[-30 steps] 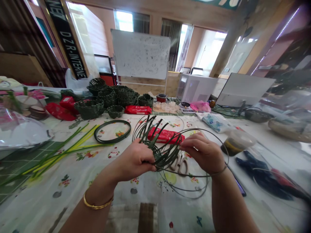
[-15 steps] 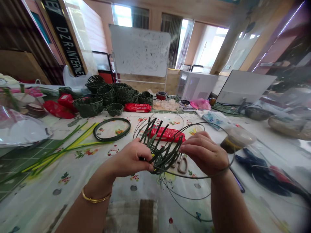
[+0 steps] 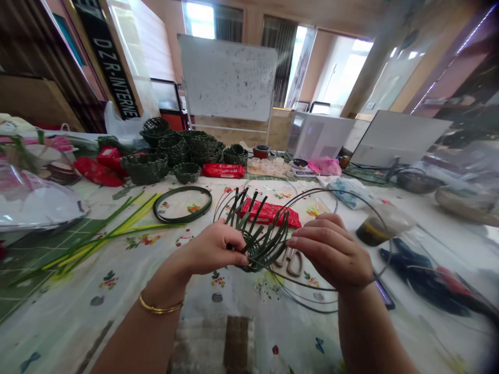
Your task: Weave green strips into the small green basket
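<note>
A small, partly woven dark green basket [image 3: 255, 254] is in front of me, its loose upright strips fanning up and away. My left hand [image 3: 212, 246] is closed on its left side, thumb and fingers pinching the weave. On the other side, my right hand [image 3: 335, 252] has its fingertips pressed together at the strips; what they pinch looks like a dark green strip, though its end is hidden. A long thin weaving strand [image 3: 302, 286] loops wide from the basket around my right wrist. Scissors [image 3: 295, 263] with pale handles lie just behind the basket.
Finished green baskets [image 3: 198, 148] are piled at the back left. A coiled green strip [image 3: 182, 221] and loose green and yellow strips [image 3: 105, 236] lie left. Red packets [image 3: 268, 212] sit beyond the basket. A cup of dark liquid [image 3: 370, 231] and a phone [image 3: 384, 293] are right.
The looping strand has shifted, its lower loops drawn up closer to the basket. Both hands keep nearly the same hold, and the basket is tilted slightly differently.
</note>
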{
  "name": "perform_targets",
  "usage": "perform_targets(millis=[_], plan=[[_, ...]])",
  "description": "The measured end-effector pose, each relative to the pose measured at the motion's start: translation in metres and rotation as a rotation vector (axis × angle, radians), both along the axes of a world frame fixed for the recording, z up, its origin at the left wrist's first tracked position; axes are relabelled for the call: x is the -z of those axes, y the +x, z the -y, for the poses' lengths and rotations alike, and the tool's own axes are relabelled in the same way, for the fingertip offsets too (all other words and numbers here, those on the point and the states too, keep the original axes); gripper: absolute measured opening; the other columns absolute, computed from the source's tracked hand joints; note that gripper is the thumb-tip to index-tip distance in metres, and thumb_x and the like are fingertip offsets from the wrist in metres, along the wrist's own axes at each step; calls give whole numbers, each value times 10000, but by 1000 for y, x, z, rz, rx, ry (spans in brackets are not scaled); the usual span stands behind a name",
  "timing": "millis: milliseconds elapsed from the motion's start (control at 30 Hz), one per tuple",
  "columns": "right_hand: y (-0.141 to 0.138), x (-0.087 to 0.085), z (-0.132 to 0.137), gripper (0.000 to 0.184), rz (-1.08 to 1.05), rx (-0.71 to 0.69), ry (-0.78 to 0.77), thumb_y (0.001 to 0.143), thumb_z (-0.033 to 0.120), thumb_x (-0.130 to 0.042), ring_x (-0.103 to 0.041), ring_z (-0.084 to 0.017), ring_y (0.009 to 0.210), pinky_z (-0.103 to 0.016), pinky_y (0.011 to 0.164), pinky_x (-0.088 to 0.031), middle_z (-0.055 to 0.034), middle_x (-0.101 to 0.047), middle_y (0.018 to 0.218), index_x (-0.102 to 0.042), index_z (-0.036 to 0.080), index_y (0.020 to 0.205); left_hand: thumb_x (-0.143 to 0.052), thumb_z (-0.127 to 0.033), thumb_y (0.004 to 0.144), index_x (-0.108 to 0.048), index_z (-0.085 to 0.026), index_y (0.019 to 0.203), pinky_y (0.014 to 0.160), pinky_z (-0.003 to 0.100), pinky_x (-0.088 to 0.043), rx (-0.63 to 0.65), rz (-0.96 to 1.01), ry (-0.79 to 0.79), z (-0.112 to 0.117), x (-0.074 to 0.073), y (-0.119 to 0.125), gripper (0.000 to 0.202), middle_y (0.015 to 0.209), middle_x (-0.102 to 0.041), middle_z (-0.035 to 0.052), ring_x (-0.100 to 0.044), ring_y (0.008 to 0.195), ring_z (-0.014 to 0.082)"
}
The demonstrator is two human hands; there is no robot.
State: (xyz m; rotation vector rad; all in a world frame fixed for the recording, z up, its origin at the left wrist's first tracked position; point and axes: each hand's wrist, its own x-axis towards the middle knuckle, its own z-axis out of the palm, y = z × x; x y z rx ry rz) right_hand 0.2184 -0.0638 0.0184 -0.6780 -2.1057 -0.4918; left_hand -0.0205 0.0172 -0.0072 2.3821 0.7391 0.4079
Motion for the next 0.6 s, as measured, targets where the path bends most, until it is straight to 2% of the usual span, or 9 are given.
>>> perform_targets(millis=[200, 267, 300, 367, 433, 533, 600], plan=[[0, 1, 1, 175, 22, -15, -7, 820, 83, -596, -634, -160, 730, -353, 727, -481, -47, -712, 819, -655, 178, 954, -671, -240, 717, -585, -150, 555, 1008, 411, -283, 30, 7, -57, 0, 1, 1, 204, 604, -611, -48, -495, 589, 81], [1, 1, 1, 164, 5, -8, -30, 807, 83, -615, -630, -151, 709, -334, 709, -480, -37, -707, 804, -659, 185, 927, -665, -254, 717, -577, -148, 536, 919, 357, -369, -15, 89, -68, -3, 1, -2, 227, 601, -621, -31, -492, 583, 86], [2, 1, 0, 142, -20, 15, -59, 802, 93, -628, -628, -143, 694, -314, 690, -481, -31, -701, 790, -660, 188, 904, -665, -268, 713, -580, -148, 535, 831, 316, -411, -59, 150, -90, -5, 1, -4, 231, 593, -617, -20, -489, 578, 91], [2, 3, -2, 80, -87, 106, -185, 805, 139, -648, -627, -127, 672, -265, 645, -483, -18, -691, 769, -658, 191, 865, -683, -292, 683, -593, -146, 548, 631, 245, -414, -193, 308, -164, -8, 1, -9, 219, 588, -606, 0, -482, 565, 100], [2, 6, -4, 23, -128, 201, -395, 825, 205, -639, -628, -112, 661, -224, 612, -484, -1, -683, 756, -658, 199, 836, -717, -306, 628, -606, -141, 564, 516, 220, -354, -356, 466, -244, -9, -1, -14, 209, 596, -594, 9, -468, 550, 100], [1, 10, -4, 77, -41, 260, -721, 849, 239, -598, -617, -101, 618, -203, 568, -483, 31, -669, 706, -661, 223, 807, -754, -316, 548, -601, -136, 546, 480, 218, -299, -522, 577, -329, -7, -4, -15, 236, 571, -552, -2, -419, 516, 85], [0, 10, 1, 95, 60, 313, -772, 850, 211, -583, -617, -117, 614, -226, 564, -492, 27, -668, 698, -665, 225, 804, -755, -323, 533, -589, -134, 530, 482, 220, -286, -551, 567, -392, -5, -4, -12, 251, 539, -510, -14, -399, 507, 81]])
